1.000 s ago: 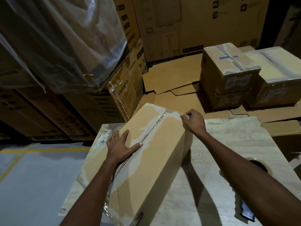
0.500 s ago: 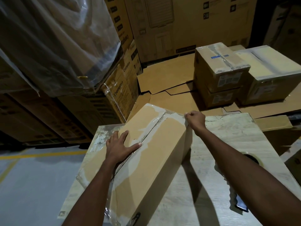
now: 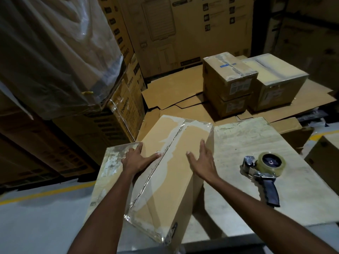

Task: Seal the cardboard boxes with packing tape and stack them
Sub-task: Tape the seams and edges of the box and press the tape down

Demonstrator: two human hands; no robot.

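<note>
The bench (image 3: 256,142) carries 1 long taped cardboard box (image 3: 170,180) and 1 tape dispenser (image 3: 264,173) holding 1 roll of clear tape (image 3: 279,166). Beyond the bench stand 3 smaller sealed boxes: 2 stacked, the upper box (image 3: 229,76) on the lower box (image 3: 229,107), and 1 side box (image 3: 277,83) just beside them.

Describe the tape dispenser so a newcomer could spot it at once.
On the pale worktable in the foreground lies a long taped cardboard box. Right of it, not touching, the tape dispenser lies on the tabletop. Unlike the cardboard all around, it is a clear tape roll on a metal frame with a dark handle.
</note>
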